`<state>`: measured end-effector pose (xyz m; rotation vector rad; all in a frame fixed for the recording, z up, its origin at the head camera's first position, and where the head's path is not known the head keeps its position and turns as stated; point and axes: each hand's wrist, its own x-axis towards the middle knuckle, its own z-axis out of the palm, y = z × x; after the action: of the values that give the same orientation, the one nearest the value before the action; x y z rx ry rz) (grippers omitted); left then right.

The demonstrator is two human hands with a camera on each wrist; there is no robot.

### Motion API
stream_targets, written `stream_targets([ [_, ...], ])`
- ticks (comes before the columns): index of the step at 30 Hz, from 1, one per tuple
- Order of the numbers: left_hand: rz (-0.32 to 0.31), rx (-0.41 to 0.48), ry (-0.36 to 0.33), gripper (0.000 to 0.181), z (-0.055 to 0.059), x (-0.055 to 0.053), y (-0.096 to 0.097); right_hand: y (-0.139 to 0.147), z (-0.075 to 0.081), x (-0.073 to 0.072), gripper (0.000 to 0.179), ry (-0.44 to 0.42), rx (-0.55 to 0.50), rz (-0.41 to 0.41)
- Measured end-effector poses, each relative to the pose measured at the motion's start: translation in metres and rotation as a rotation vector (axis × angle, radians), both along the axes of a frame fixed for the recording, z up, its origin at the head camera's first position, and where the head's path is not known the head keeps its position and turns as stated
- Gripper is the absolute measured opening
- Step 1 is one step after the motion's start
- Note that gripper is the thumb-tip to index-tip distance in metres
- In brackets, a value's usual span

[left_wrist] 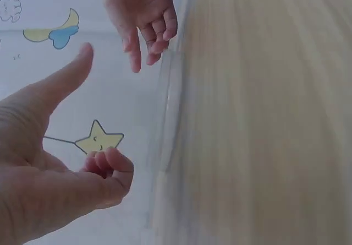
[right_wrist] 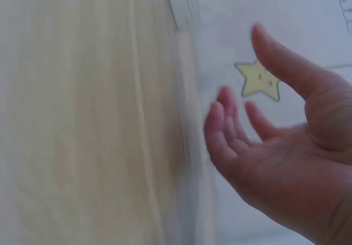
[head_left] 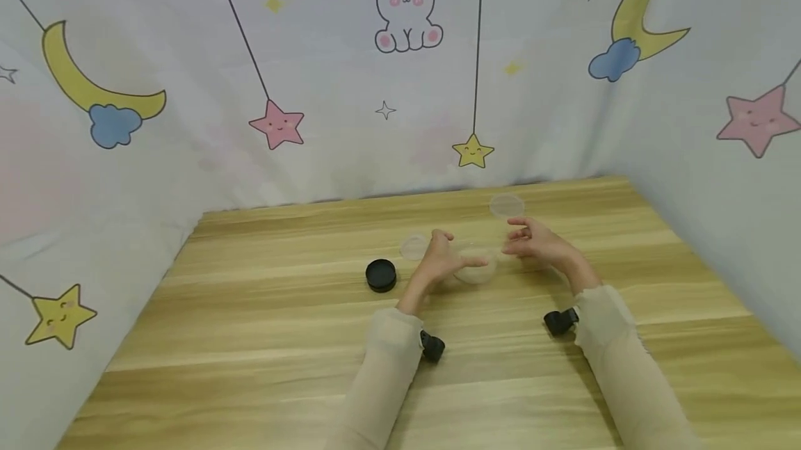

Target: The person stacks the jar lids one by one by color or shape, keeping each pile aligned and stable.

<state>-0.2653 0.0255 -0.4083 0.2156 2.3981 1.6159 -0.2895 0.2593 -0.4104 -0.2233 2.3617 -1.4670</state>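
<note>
In the head view, a clear round container stands on the wooden table, partly covered by my left hand. That hand hovers close over its left side, thumb stretched across it, holding nothing. My right hand is held to the right of the container, fingers loosely bent around no object. The left wrist view shows the left hand with thumb and fingers spread apart, and the container's side beyond. The right hand has its thumb raised away from the fingers in the right wrist view.
A black round lid-like piece lies left of my left hand. One clear disc is just behind that hand, and another clear disc lies near the table's back edge. A printed curtain hangs behind the table.
</note>
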Motion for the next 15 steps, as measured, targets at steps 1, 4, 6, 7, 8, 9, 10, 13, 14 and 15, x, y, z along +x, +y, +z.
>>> stream_targets([
  [1, 0.026, 0.044, 0.012, 0.085, 0.002, 0.0, 0.008, 0.005, 0.0, -0.002, 0.086, 0.006, -0.021, -0.052],
  [4, 0.102, 0.176, 0.043, 0.084, 0.009, -0.003, 0.04, 0.019, 0.001, -0.009, 0.094, 0.04, -0.082, -0.174],
  [6, 0.165, 0.246, 0.058, 0.083, 0.013, -0.011, 0.063, 0.028, 0.001, -0.016, 0.098, 0.052, -0.117, -0.225],
  [7, 0.191, 0.251, 0.073, 0.082, 0.013, -0.016, 0.074, 0.031, 0.001, -0.019, 0.099, 0.051, -0.129, -0.236],
  [8, 0.211, 0.242, 0.082, 0.083, 0.014, -0.022, 0.082, 0.035, 0.001, -0.023, 0.099, 0.05, -0.14, -0.245],
  [9, 0.235, 0.227, 0.089, 0.082, 0.015, -0.03, 0.089, 0.037, -0.001, -0.027, 0.099, 0.039, -0.155, -0.255],
  [10, 0.257, 0.205, 0.089, 0.081, 0.015, -0.038, 0.095, 0.04, -0.002, -0.03, 0.098, 0.026, -0.168, -0.257],
  [13, 0.278, 0.098, 0.08, 0.081, 0.014, -0.061, 0.102, 0.045, -0.007, -0.041, 0.096, -0.004, -0.167, -0.252],
  [14, 0.274, 0.062, 0.073, 0.081, 0.013, -0.067, 0.102, 0.045, -0.009, -0.043, 0.095, -0.012, -0.158, -0.252],
  [15, 0.27, 0.027, 0.067, 0.081, 0.01, -0.072, 0.102, 0.047, -0.011, -0.046, 0.095, -0.019, -0.143, -0.247],
])
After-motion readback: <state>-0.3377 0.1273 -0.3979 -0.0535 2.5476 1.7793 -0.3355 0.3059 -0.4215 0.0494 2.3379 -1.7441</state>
